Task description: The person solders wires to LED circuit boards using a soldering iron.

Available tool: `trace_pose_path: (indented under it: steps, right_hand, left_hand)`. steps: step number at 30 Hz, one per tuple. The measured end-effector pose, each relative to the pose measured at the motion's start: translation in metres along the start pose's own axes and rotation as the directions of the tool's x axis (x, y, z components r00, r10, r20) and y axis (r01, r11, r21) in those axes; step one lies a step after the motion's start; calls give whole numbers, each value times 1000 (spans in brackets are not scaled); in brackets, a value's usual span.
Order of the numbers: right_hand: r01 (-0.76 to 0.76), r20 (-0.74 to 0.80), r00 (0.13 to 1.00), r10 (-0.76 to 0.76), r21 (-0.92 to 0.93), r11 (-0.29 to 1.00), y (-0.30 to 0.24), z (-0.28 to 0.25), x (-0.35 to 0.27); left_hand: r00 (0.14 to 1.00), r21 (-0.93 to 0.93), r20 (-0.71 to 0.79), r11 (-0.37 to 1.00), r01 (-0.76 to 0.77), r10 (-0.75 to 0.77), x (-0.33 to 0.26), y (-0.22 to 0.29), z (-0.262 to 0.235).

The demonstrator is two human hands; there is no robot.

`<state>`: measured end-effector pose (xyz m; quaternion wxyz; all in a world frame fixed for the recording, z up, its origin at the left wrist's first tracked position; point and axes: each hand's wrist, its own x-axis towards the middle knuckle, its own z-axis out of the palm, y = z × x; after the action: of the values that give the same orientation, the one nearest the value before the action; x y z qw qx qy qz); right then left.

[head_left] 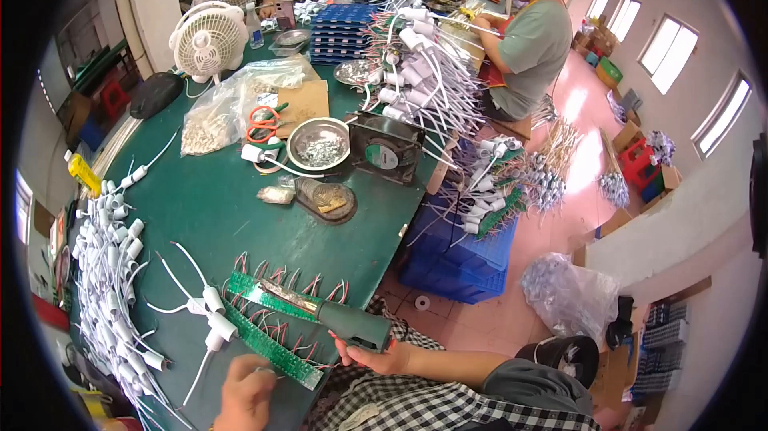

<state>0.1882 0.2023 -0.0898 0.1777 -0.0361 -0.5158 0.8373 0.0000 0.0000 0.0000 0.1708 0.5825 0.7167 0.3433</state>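
Circuit strips (272, 320) under my screwdriver, at the near edge of the green table (208, 207).
Two green strips with red wires lie crossed just right of the white socket pile (108, 287). My right hand (376, 357) grips the dark electric screwdriver (336, 317), tip on the upper strip; my left hand (246, 395) presses fingers on the lower strip's end.

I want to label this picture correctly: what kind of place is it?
Probably a small electronics assembly workshop: a green worktable piled with white wired sockets, green circuit boards, and a soldering tool in the right hand.
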Motion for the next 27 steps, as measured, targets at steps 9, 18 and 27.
trace_pose_path:
  steps: [9, 18, 27]
  right_hand:
    - [58, 59, 998, -38, -391, 918, 24, -11, -6]
    - [36, 72, 997, -14, -306, 951, 19, -17, -3]
    - [18, 44, 999, -16, -51, 999, 2, -8, 1]
  left_hand:
    - [977, -37, -172, 990, -136, 128, -9, -27, 30]
    - [963, -18, -268, 999, -43, 37, -9, -26, 23]
    - [922, 312, -362, 950, -18, 136, -12, -36, 14]
